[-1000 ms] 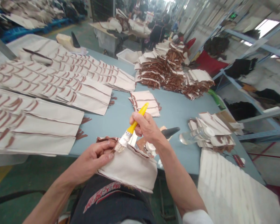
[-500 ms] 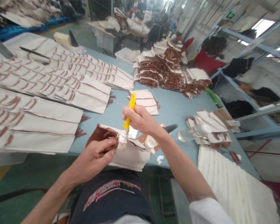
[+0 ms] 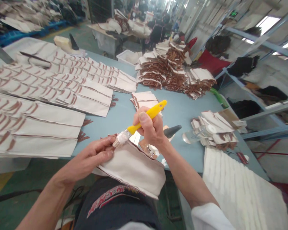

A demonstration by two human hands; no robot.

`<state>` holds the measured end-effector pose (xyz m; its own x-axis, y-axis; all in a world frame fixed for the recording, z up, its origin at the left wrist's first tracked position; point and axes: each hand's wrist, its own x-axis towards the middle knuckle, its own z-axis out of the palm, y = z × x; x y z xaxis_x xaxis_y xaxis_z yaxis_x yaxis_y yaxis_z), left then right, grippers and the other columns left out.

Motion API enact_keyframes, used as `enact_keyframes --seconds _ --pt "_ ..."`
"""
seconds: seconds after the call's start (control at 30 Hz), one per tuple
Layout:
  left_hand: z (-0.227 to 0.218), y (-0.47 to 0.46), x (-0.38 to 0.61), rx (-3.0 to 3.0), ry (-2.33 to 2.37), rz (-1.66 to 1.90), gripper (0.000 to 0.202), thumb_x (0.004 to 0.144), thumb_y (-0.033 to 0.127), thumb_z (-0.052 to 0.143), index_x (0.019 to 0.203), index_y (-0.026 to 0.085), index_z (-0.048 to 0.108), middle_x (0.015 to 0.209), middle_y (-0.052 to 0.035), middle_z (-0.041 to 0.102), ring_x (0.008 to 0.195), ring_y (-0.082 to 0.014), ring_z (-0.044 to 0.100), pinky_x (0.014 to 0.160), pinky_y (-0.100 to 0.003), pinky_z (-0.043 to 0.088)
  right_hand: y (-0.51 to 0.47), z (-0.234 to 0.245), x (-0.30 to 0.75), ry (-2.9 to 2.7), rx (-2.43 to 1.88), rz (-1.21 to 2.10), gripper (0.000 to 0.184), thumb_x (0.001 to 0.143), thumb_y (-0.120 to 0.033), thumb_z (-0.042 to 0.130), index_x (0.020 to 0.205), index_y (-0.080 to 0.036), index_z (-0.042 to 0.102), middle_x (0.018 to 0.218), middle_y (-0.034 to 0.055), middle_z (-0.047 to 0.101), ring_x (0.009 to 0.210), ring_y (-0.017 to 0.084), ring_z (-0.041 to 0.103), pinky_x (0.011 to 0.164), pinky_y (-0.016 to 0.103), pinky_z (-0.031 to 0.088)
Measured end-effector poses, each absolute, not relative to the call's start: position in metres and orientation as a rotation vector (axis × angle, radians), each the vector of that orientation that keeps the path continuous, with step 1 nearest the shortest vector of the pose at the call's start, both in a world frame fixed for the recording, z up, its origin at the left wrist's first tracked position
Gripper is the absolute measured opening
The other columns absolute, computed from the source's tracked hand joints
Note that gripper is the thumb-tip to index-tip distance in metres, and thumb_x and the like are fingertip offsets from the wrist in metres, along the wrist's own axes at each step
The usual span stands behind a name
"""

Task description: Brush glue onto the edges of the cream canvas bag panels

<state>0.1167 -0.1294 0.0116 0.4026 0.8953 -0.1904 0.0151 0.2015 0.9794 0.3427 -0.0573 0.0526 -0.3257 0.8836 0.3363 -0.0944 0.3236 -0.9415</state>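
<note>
My right hand (image 3: 149, 126) is closed around the yellow handle of a brush (image 3: 146, 118). White paste coats the brush's ferrule and bristles, which point down and left to the upper edge of a cream fabric piece (image 3: 136, 166) with dark brown edging. My left hand (image 3: 93, 157) grips the left end of that piece, thumb on top, at the table's front edge. Brown strips at that end are mostly hidden behind my fingers. Behind my right wrist lie a black-handled tool (image 3: 173, 131) and a partly hidden white container (image 3: 153, 150).
Overlapping rows of cream pieces with brown strips (image 3: 50, 80) cover the left side of the blue table (image 3: 180, 110). Tall stacks (image 3: 163, 68) stand at the back. A clear bottle (image 3: 196, 135), a smaller stack (image 3: 217, 127) and white padding (image 3: 232, 188) are on the right.
The fabric piece has turned over, its cream side now showing and its right end lower. My right hand has moved right and down, and the brush has tilted from upright to slanting.
</note>
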Motion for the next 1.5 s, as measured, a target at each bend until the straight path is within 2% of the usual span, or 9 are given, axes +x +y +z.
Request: enact_keyframes --seconds 0.27,0.43,0.63,0.8,0.93,1.07,1.27,1.4,1.5 --pt "0.017 -0.136 0.119 0.953 0.928 0.738 0.046 0.079 0.052 0.093 0.113 0.023 0.090 0.095 -0.0077 0.082 0.078 -0.0231 0.070 0.066 -0.026 0.057 -0.062 0.054 0.346 -1.864 -0.741 0.979 0.070 0.098 -0.091 0.040 0.072 -0.031 0.066 0.062 0.0019 0.055 0.062 0.021 0.061 0.062 0.037 0.053" --pt "0.012 -0.137 0.121 0.788 0.967 0.815 0.055 0.070 0.050 0.099 0.113 0.019 0.087 0.092 -0.0074 0.082 0.071 -0.0183 0.068 0.060 -0.022 0.055 -0.059 0.061 0.349 -1.971 -0.575 0.797 0.054 0.102 -0.069 0.053 0.068 -0.029 0.067 0.065 0.0025 0.063 0.062 0.019 0.062 0.071 0.037 0.056" --pt "0.011 -0.142 0.118 0.867 1.045 0.888 0.048 0.074 0.048 0.096 0.112 0.018 0.087 0.098 -0.0080 0.081 0.077 -0.0187 0.070 0.063 -0.020 0.055 -0.077 0.052 0.371 -1.638 -0.627 0.708 0.043 0.111 -0.060 0.055 0.087 -0.029 0.073 0.064 -0.0026 0.059 0.048 0.013 0.050 0.054 0.030 0.045" --pt "0.014 -0.145 0.120 1.051 1.058 0.808 0.050 0.086 0.053 0.087 0.121 0.018 0.086 0.104 -0.0094 0.081 0.089 -0.0255 0.074 0.070 -0.025 0.059 -0.079 0.050 0.363 -1.959 -0.715 0.761 0.052 0.107 -0.063 0.049 0.073 -0.029 0.069 0.067 0.0036 0.068 0.058 0.018 0.061 0.060 0.034 0.049" --pt "0.013 -0.145 0.121 1.220 1.070 0.796 0.043 0.093 0.052 0.081 0.123 0.021 0.086 0.111 -0.0078 0.081 0.093 -0.0254 0.072 0.075 -0.025 0.059 -0.070 0.048 0.345 -1.988 -0.749 0.740 0.043 0.102 -0.055 0.050 0.072 -0.029 0.066 0.072 0.0044 0.070 0.067 0.019 0.065 0.068 0.034 0.054" --pt "0.010 -0.149 0.119 1.158 1.081 0.882 0.044 0.096 0.050 0.079 0.131 0.023 0.083 0.106 -0.0060 0.081 0.098 -0.0268 0.071 0.077 -0.025 0.058 -0.073 0.033 0.338 -1.827 -0.718 0.669 0.039 0.107 -0.051 0.051 0.080 -0.028 0.069 0.071 0.0020 0.068 0.066 0.019 0.067 0.074 0.035 0.058" --pt "0.012 -0.153 0.116 1.151 1.099 0.899 0.042 0.094 0.048 0.081 0.126 0.021 0.083 0.104 -0.0048 0.081 0.088 -0.0231 0.069 0.078 -0.025 0.058 -0.096 0.008 0.357 -1.732 -0.627 0.468 0.028 0.112 -0.040 0.057 0.093 -0.028 0.073 0.068 -0.0003 0.070 0.055 0.017 0.064 0.063 0.033 0.055" --pt "0.015 -0.151 0.115 1.280 1.175 0.894 0.042 0.095 0.049 0.077 0.125 0.020 0.081 0.107 -0.0060 0.081 0.089 -0.0240 0.068 0.077 -0.026 0.058 -0.108 0.005 0.368 -1.763 -0.566 0.382 0.026 0.112 -0.042 0.059 0.095 -0.030 0.074 0.065 -0.0006 0.071 0.053 0.018 0.065 0.057 0.033 0.054" --pt "0.015 -0.155 0.118 1.431 1.249 0.879 0.038 0.099 0.047 0.070 0.121 0.018 0.080 0.108 -0.0078 0.080 0.094 -0.0253 0.071 0.081 -0.027 0.060 -0.106 0.003 0.362 -1.658 -0.715 0.416 0.021 0.114 -0.038 0.056 0.106 -0.029 0.072 0.075 0.0002 0.076 0.062 0.018 0.071 0.065 0.033 0.059"
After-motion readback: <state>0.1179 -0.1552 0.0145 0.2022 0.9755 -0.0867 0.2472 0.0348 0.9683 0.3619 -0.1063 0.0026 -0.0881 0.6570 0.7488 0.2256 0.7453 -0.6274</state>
